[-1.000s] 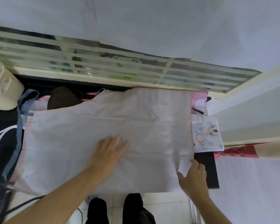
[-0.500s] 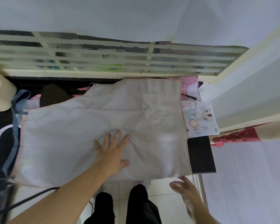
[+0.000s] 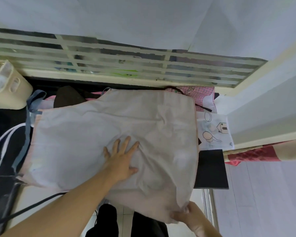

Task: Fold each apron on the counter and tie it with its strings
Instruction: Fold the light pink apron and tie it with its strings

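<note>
Lying spread across the dark counter, a pale pink apron is seen face down, its near right corner hanging off the counter's front edge. The left hand is pressed flat on the middle of the cloth with fingers straight and splayed, and creases are gathered just ahead of the fingertips. The right hand is held well apart from it, below the counter edge, with fingers curled round the hanging corner of the apron, which is pinched between thumb and fingers. A grey-blue string of the apron is laid along its left edge, running down over a black cloth with white stripes.

Beside the apron's right edge, a white printed cloth is partly covered; outline drawings of a small house and rounded shapes are shown on it, but no legible writing can be made out. A red-and-white checked cloth is tucked behind it. A cream plastic basket is stood at the far left, below a barred window grille. No brand or label can be read anywhere.
</note>
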Demonstrator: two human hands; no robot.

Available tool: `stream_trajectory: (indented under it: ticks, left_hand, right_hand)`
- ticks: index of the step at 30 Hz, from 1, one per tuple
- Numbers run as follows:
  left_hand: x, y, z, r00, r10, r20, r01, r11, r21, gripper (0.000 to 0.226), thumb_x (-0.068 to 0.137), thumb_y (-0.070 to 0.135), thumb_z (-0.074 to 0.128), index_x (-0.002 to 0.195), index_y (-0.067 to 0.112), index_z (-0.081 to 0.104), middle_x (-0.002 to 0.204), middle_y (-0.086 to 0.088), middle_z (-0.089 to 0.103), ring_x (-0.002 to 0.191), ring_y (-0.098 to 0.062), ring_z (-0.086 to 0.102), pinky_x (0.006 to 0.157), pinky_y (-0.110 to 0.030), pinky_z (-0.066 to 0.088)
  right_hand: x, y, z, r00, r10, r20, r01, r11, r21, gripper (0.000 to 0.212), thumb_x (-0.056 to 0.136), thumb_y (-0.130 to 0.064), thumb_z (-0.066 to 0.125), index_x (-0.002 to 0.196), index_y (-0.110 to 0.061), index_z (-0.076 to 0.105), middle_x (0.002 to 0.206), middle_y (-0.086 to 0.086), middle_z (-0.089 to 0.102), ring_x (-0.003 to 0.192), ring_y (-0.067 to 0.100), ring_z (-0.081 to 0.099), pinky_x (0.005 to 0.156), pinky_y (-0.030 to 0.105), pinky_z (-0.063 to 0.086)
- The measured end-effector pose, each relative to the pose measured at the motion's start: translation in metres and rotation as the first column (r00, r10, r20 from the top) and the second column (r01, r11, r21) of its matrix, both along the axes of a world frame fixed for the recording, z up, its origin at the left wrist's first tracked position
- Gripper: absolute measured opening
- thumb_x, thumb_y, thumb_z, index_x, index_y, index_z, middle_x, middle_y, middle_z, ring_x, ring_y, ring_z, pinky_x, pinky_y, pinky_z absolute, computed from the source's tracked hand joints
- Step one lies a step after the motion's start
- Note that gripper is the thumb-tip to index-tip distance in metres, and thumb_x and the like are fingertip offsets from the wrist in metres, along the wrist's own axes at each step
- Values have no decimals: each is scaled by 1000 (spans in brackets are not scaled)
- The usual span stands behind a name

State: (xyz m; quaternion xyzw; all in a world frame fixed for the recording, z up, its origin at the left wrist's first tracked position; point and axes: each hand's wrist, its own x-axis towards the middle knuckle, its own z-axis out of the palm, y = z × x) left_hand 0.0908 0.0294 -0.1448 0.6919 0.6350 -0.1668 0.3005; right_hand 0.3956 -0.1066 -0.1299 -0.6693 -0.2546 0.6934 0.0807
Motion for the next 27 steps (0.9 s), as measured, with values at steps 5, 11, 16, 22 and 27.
stream_trajectory:
  ticks: [5,11,16,22,27]
  left_hand:
    - [-4,-3,8,992,101,73,-103,994,25,104,87,61,65,163,48,-6,171,2,-24,160,-22,-19,126,-61,-4]
    - [-36,-17,46,843,255,473,-328,942,76,51,99,39,66,147,38,50,161,9,29,150,-14,32,125,-29,23]
    - [-64,-19,110,555,492,671,-411,863,-293,36,96,55,65,128,37,67,121,18,72,114,-2,66,108,-32,50]
    - [-106,-40,137,614,469,635,-105,846,-523,100,73,55,87,156,39,33,146,14,52,130,3,53,114,-23,41]
    - [-88,-61,133,823,266,501,-28,901,-433,146,57,75,90,164,41,-3,164,23,11,150,-4,20,123,-29,28]
  right_hand:
    - [-15,33,72,892,-332,-306,346,938,-8,46,80,-5,73,126,-2,67,119,23,74,106,43,73,93,54,56]
    - [-9,94,107,550,-719,-425,769,634,-79,23,107,-25,53,114,-9,68,56,3,56,33,8,49,27,17,34]
    - [-34,132,114,246,-858,-450,914,360,-187,36,103,-12,62,139,-14,61,118,9,73,77,15,78,54,21,60]
    - [-53,139,121,32,-860,-510,945,192,-265,72,67,12,74,133,-17,66,101,-1,72,53,6,67,51,17,53]
    - [-84,151,127,-155,-868,-471,918,49,-393,44,104,3,39,140,-11,60,123,13,70,75,30,78,56,36,62]
